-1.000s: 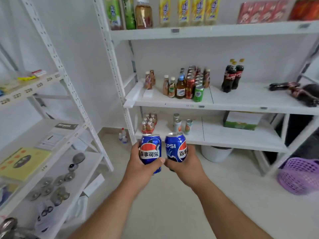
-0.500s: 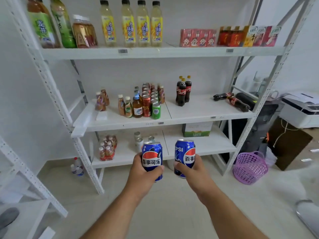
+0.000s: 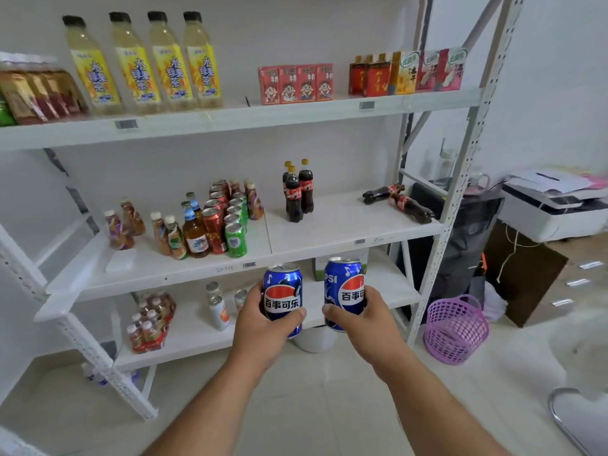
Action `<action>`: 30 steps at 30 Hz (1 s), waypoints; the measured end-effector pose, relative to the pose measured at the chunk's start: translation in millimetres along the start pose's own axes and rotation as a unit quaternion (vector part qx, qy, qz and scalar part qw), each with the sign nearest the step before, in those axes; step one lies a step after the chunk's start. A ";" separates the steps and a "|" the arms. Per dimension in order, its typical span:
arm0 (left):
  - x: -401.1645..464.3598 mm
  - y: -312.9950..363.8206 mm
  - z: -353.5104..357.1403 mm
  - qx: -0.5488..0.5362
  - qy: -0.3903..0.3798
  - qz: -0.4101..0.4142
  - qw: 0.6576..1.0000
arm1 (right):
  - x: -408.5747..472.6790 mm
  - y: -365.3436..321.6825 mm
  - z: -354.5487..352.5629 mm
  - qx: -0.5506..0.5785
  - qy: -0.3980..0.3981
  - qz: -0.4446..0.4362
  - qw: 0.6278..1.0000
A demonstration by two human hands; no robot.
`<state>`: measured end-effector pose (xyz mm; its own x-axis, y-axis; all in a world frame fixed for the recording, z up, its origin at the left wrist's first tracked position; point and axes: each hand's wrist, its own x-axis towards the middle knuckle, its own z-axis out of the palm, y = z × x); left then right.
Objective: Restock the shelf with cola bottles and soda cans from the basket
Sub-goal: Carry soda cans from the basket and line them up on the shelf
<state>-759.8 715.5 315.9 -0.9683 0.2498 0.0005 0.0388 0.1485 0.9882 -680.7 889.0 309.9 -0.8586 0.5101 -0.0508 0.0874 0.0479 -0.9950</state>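
My left hand point(image 3: 260, 327) grips a blue Pepsi can point(image 3: 283, 292), held upright below the front edge of the middle shelf point(image 3: 345, 225). My right hand point(image 3: 368, 324) grips a second blue Pepsi can point(image 3: 343, 287) beside it, a little apart. On the middle shelf stand three upright cola bottles point(image 3: 297, 192). Two more cola bottles point(image 3: 399, 202) lie on their sides at its right end. A cluster of red and green soda cans point(image 3: 227, 218) stands left of centre. The purple basket point(image 3: 455, 327) sits on the floor to the right of the rack.
The top shelf point(image 3: 230, 116) carries yellow tea bottles point(image 3: 144, 64) and red drink cartons point(image 3: 296, 83). The bottom shelf holds a bottle multipack point(image 3: 149, 320) and a green box. A printer point(image 3: 556, 205) stands on a cabinet at right. A white bucket point(image 3: 314, 339) sits under the rack.
The view has swung right and closer to the rack. Both hands have kept their cans and moved slightly apart and upward toward the middle shelf.
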 end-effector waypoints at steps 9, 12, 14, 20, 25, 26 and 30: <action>63.0 17.6 100.7 0.010 -0.006 0.020 1.000 | 84.2 -1.8 -73.2 -0.041 0.026 -0.024 0.999; 90.3 14.7 118.7 0.017 -0.006 0.015 1.000 | 113.4 2.2 -81.2 -0.046 0.040 -0.020 0.998; 111.8 9.4 127.2 0.017 -0.002 0.007 1.000 | 135.4 4.5 -84.0 -0.056 0.046 -0.018 0.997; 178.1 1.2 143.9 0.021 -0.010 0.001 1.000 | 199.0 3.3 -82.6 -0.087 0.061 -0.016 0.994; 230.1 -4.9 161.5 0.019 -0.019 0.004 1.000 | 251.0 4.0 -82.5 -0.099 0.074 -0.004 0.992; 238.2 -5.2 164.8 0.024 -0.021 0.005 0.999 | 259.5 3.2 -83.2 -0.095 0.076 -0.001 0.993; 272.8 -8.7 180.5 0.046 -0.016 0.011 0.999 | 295.2 4.6 -89.6 -0.094 0.081 0.004 0.992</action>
<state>-979.8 955.1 279.8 -0.9588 0.2837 0.0155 0.0836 0.2298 0.9696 -888.5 1116.8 298.0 -0.7666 0.6414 -0.0295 0.2003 0.1953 -0.9601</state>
